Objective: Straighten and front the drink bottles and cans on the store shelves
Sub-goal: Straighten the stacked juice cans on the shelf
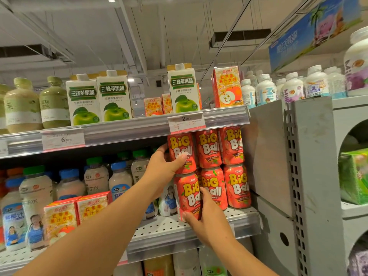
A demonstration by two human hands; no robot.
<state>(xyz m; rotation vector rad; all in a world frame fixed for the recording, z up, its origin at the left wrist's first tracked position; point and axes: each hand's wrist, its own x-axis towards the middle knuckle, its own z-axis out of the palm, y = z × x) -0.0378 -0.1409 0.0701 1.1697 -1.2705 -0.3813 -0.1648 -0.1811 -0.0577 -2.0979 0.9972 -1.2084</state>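
Head view: on the middle shelf (209, 222), at the right, red cans are stacked; the upper can (180, 148) is gripped by the left hand (162, 170), the lower can (188, 196) apparently pinched by the right hand (209, 222).

The red cans (211, 150) read "BiG Ball", with "OKF" on the lower row. Above them, green-apple cartons (183, 90) read "三锋苹果醋". The price tag (186, 121) above the cans shows "2"; the tag (63, 139) far left of it shows "6".
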